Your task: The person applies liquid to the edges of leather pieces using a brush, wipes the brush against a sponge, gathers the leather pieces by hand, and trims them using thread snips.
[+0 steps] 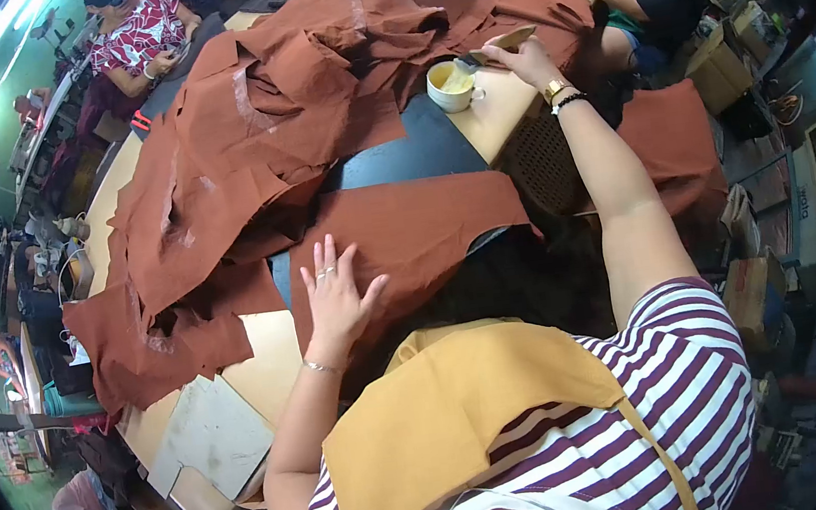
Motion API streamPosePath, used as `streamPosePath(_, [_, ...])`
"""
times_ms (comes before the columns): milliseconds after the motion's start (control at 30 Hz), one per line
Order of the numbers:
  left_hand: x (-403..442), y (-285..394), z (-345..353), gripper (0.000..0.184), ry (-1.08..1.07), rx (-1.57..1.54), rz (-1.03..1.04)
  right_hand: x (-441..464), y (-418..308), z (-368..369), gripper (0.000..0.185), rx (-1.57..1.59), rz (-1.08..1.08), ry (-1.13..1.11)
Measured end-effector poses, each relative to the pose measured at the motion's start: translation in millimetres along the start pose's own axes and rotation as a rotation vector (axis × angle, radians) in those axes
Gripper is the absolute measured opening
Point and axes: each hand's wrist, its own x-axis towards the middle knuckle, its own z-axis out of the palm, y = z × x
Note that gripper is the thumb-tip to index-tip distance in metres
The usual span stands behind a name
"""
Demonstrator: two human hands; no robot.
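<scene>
My left hand lies flat with fingers spread on a rust-brown fabric piece at the table's near side. Part of that piece rests over a dark board. My right hand reaches out to the far right, its fingers closed around the brown handle of a brush. The brush's tip end points at a white cup holding a pale yellow paste; the tip itself is hard to make out. The cup stands on a tan board surface beside the dark board.
A large heap of rust-brown fabric pieces, some with whitish smears, covers the far and left table. Grey and tan boards lie at the near left. More brown fabric hangs at right. Two people sit across the table.
</scene>
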Motion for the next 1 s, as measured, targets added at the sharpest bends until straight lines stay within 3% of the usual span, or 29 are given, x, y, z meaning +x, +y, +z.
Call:
streamPosePath(33, [1.7, 11.4, 4.9, 0.080, 0.004, 0.034, 0.003, -10.3, -11.9, -1.5, 0.029, -0.090, -0.128, 0.029])
streamPosePath(100, [4.3, 24.7, 13.6, 0.080, 0.013, 0.103, 0.013, -31.4, -22.4, 2.9, 0.021, -0.115, -0.169, -0.064])
streamPosePath(167, [12.5, 21.5, 16.5, 0.080, 0.011, 0.078, 0.066, -47.7, -19.4, 11.0, 0.018, -0.488, -0.590, -0.021])
streamPosePath(300, [28.5, 15.2, 19.0, 0.083, 0.035, 0.058, 0.159, -80.8, -58.2, 33.3, 0.023, -0.448, -0.585, -0.164])
streamPosePath(367, [33.4, 11.7, 18.7, 0.082, 0.031, 0.061, 0.196, -104.8, -102.6, 28.7, 0.029, -0.209, -0.361, -0.181])
streamPosePath(400, [35.8, 9.1, 20.2, 0.082, 0.033, 0.072, 0.208, -110.7, -117.3, 22.6, 0.033, -0.113, -0.372, -0.090])
streamPosePath(433, [36.8, 7.1, 20.7, 0.082, 0.032, 0.078, 0.220, -117.2, -122.6, 10.5, 0.023, -0.114, -0.227, -0.052])
streamPosePath(500, [37.5, 7.6, 20.0, 0.081, 0.016, 0.097, 0.219, -133.5, -142.3, -17.1, 0.026, 0.386, -0.264, 0.033])
streamPosePath(533, [39.9, 7.5, 20.8, 0.081, 0.016, 0.101, 0.229, -146.1, -151.8, -32.6, 0.027, 0.487, -0.172, 0.084])
streamPosePath(700, [58.0, 16.0, 27.0, 0.082, 0.021, 0.113, 0.254, -208.4, -129.9, -70.3, 0.029, 0.807, 0.149, 0.186])
streamPosePath(800, [64.2, 22.4, 29.7, 0.082, 0.020, 0.099, 0.251, -241.8, -113.3, -54.4, 0.025, 0.704, 0.354, 0.226])
streamPosePath(900, [65.3, 23.6, 31.5, 0.083, 0.031, 0.095, 0.253, -268.0, -91.8, -29.6, 0.017, 0.471, 0.375, 0.123])
streamPosePath(1000, [65.2, 21.3, 33.6, 0.083, 0.038, 0.097, 0.261, -281.7, -90.8, -2.1, 0.013, 0.040, 0.182, 0.082])
